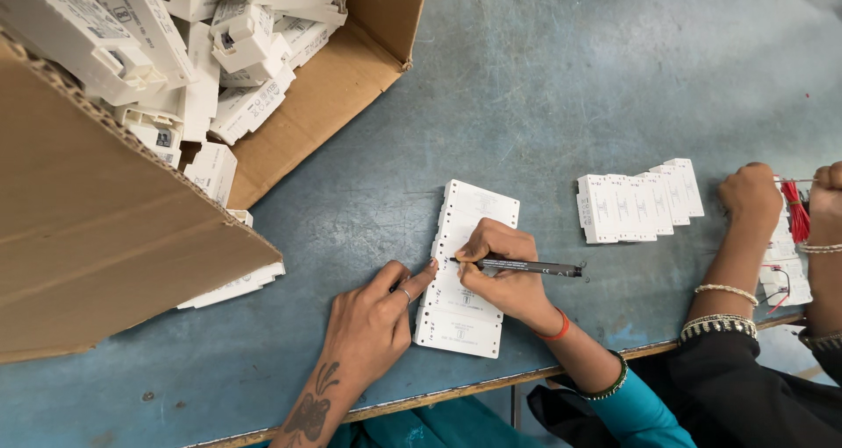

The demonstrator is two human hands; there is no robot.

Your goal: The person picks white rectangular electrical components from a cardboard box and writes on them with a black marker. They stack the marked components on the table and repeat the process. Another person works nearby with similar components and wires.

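A row of several white plastic units (pixel 465 268) lies overlapping on the blue table (pixel 544 88) in front of me. My right hand (pixel 500 273) grips a black pen (pixel 526 266), its tip touching one of the units near the middle of the row. My left hand (pixel 373 321) rests flat on the table to the left of the row, its index finger pressed against the row's left edge. There is a ring on that hand and a tattoo on the forearm.
A large open cardboard box (pixel 105 229) full of white units (pixel 202 53) fills the upper left. Another fanned row of white units (pixel 638 204) lies to the right. A co-worker's hands (pixel 754 194) at the right edge handle units with red wires (pixel 796 216).
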